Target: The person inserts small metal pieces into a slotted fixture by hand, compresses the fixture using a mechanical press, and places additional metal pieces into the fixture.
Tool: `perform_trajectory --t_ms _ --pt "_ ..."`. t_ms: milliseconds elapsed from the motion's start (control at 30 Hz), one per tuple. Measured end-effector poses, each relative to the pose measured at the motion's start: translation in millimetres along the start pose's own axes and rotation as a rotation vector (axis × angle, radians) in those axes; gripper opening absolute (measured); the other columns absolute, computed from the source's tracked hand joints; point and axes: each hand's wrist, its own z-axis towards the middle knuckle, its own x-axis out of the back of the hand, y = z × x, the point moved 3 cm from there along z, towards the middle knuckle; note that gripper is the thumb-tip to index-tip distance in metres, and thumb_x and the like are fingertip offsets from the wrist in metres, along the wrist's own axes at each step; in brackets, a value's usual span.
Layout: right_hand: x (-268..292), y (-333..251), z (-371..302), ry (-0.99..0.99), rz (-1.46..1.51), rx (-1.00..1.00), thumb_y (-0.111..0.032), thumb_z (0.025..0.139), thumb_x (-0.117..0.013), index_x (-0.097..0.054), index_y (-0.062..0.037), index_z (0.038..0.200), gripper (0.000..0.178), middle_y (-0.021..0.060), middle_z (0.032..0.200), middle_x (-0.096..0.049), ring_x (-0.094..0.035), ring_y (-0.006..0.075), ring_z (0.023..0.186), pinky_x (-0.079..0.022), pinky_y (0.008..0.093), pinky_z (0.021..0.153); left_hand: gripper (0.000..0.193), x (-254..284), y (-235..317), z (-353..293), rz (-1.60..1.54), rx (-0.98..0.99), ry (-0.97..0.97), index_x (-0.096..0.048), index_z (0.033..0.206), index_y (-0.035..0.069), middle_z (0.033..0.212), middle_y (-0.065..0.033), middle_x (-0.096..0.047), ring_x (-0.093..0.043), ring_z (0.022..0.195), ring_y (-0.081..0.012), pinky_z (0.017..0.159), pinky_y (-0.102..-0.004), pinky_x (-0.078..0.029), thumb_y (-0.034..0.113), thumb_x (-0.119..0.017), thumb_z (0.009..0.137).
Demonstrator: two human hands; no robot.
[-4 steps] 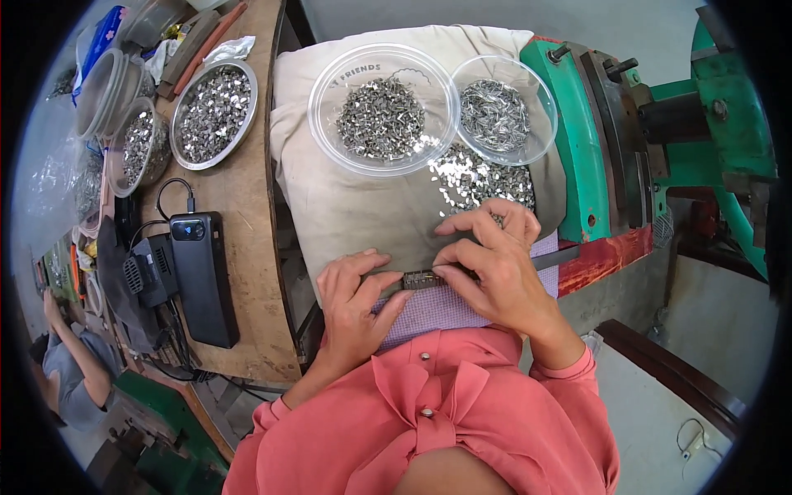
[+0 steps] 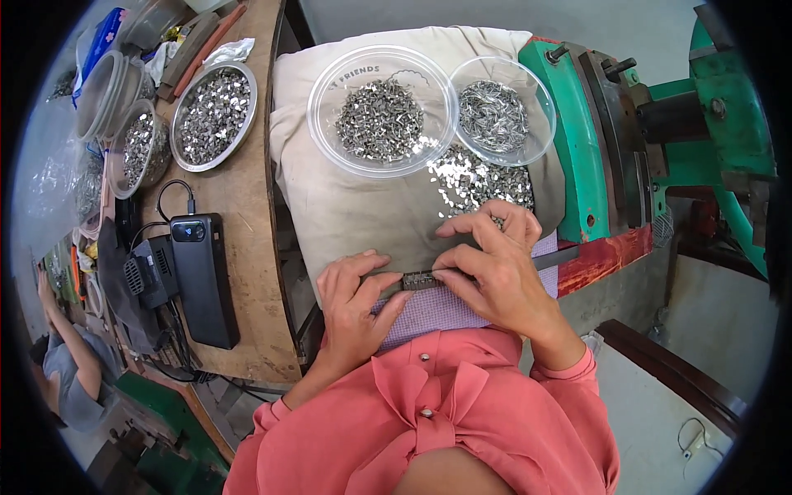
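One hand, the left (image 2: 353,299), pinches a notched metal bar (image 2: 419,281) along lilac checked cloth (image 2: 415,318); the right hand (image 2: 501,268) touches the bar's right part, grip unclear; dark lettering (image 2: 360,73) arcs across the larger clear plastic tub (image 2: 379,168)

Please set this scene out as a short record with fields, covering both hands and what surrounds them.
Left hand: at the left end of a small dark metal block
Right hand: at the block's right end, exact grip unclear
Beige cloth: larger clear tub and smaller clear tub, both holding metal pieces; loose shiny pile nearer
Wooden bench: metal bowl of pieces, black device
Right side: green machine
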Motion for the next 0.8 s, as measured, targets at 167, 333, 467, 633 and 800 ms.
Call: perform_trajectory --t_ms 167,333,467,633,800 --pt "-3.8 -8.0 0.0 0.014 -0.044 0.021 -0.021 0.069 -0.082 -0.075 -0.0159 0.082 0.016 -0.0031 0.114 -0.063 -0.047 0.0271 0.112 -0.025 0.0464 0.098 0.029 -0.6 0.1 -0.4 0.008 -0.007 0.002 -0.071 0.094 0.009 0.112 -0.0052 -0.064 -0.059 0.112 -0.0267 0.096 -0.0401 -0.037 0.016 -0.084 0.069" --pt "-6.6 -4.6 4.0 -0.022 -0.057 0.013 -0.023 0.067 -0.083 -0.077 -0.0164 0.081 0.017 -0.0036 0.114 -0.063 -0.048 0.0268 0.113 -0.026 0.0470 0.098 0.029 -0.3 0.2 -0.2 0.008 -0.003 0.002 -0.071 0.094 0.009 0.112 -0.0054 -0.064 -0.059 0.111 -0.0266 0.096 -0.0401 -0.037 0.016 -0.084 0.069" --pt "-7.5 -1.5 6.1 -0.057 -0.028 0.001 -0.022 0.067 -0.082 -0.077 -0.0162 0.080 0.015 -0.0041 0.112 -0.062 -0.048 0.0272 0.114 -0.026 0.0480 0.100 0.029 -0.5 0.6 -0.3 0.010 -0.003 -0.002 -0.071 0.094 0.009 0.113 -0.0054 -0.064 -0.059 0.112 -0.0264 0.096 -0.0401 -0.037 0.016 -0.084 0.069" --pt "-9.7 -5.1 5.7 -0.066 -0.046 0.039 -0.020 0.068 -0.079 -0.077 -0.0157 0.079 0.012 -0.0040 0.110 -0.062 -0.047 0.0278 0.115 -0.026 0.0480 0.101 0.029 -0.6 -0.1 -0.8 0.009 0.002 0.001 -0.071 0.094 0.009 0.113 -0.0053 -0.064 -0.059 0.112 -0.0265 0.096 -0.0402 -0.037 0.015 -0.084 0.069" --pt "-12.4 -5.9 6.8 -0.013 -0.067 0.080 -0.018 0.070 -0.077 -0.073 -0.0117 0.076 0.010 -0.0021 0.106 -0.062 -0.048 0.0267 0.114 -0.027 0.0463 0.101 0.030 -0.5 -0.6 -0.7 0.009 -0.001 -0.002 -0.071 0.094 0.009 0.113 -0.0053 -0.064 -0.059 0.112 -0.0267 0.097 -0.0405 -0.037 0.016 -0.085 0.069"
